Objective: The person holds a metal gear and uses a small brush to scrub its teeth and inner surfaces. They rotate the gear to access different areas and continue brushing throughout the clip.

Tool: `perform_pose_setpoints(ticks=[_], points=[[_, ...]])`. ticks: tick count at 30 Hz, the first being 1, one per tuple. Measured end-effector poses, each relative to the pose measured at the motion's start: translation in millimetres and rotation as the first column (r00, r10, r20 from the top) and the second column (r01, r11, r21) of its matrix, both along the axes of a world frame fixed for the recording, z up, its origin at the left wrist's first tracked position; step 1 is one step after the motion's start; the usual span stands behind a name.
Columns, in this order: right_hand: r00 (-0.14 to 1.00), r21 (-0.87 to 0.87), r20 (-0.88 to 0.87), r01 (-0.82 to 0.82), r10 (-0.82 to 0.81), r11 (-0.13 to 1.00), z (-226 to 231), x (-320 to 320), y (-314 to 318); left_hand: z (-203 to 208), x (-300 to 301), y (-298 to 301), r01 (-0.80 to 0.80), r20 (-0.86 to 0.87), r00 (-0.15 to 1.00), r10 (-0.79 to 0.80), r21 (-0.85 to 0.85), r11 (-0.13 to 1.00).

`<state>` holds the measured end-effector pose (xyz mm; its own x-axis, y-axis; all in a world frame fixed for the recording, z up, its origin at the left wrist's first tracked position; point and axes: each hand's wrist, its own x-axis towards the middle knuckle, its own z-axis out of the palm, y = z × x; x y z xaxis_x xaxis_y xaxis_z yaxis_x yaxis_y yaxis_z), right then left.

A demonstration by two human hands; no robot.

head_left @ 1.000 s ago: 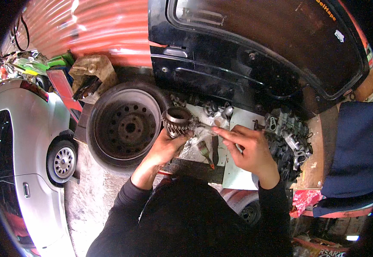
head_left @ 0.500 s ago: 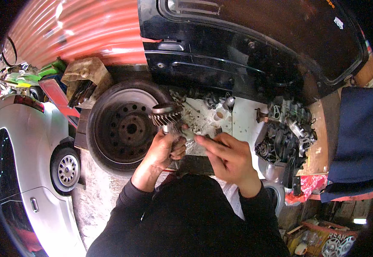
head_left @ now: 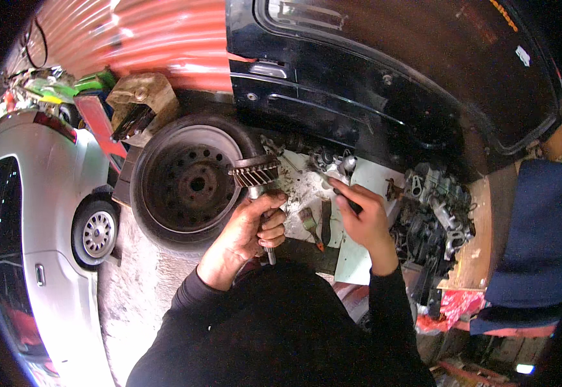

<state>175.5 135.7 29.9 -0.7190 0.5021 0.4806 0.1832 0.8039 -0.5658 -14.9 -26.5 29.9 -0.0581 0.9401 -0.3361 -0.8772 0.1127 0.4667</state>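
My left hand is closed round a metal gear shaft. It stands nearly upright, with a helical gear at its top above the thumb and the splined end below the fist. My right hand is apart from the shaft, farther right. Its fingers grip a dark-handled tool that looks like a brush; its head points toward metal parts at the back of the white board and is unclear. On the board between my hands lie a paintbrush and a dark strip-like tool.
A tyre on a steel rim lies left of the board. An engine block stands at the right. Behind is a black vehicle door panel; a silver car stands far left. Blue cloth hangs at the right.
My right hand has moved away from the gear shaft, to the right and farther back, still gripping the tool. The shaft stays in my left hand. The board's tools have come into sight.
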Motion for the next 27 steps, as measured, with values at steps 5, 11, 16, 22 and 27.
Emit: perform_pose_setpoints(ticks=[5,11,16,22,27], points=[[0.943,0.054,-0.16,-0.287,0.292,0.956,46.0,-6.7,-43.3,-8.0,17.1,1.4,-0.062,-0.012,0.998,0.062,-0.03,0.998],[0.999,-0.065,-0.033,-0.012,0.01,0.998,0.9,16.1,6.0,-4.7,35.2,11.4,-0.142,-0.09,0.985,0.144,0.033,0.989],[0.96,0.071,0.019,-0.28,0.279,0.957,46.6,-0.9,-37.7,1.4,54.0,13.0,-0.345,-0.181,0.932,0.313,-0.192,0.919],[0.992,-0.081,-0.121,-0.03,0.02,0.996,-1.7,18.9,33.2,-12.4,50.1,13.9,-0.144,-0.132,0.981,0.141,-0.018,0.989],[0.941,-0.032,0.138,-0.308,0.31,0.951,57.6,7.5,-35.4,-13.5,45.3,14.5,-0.231,-0.17,0.96,0.223,-0.028,0.973]])
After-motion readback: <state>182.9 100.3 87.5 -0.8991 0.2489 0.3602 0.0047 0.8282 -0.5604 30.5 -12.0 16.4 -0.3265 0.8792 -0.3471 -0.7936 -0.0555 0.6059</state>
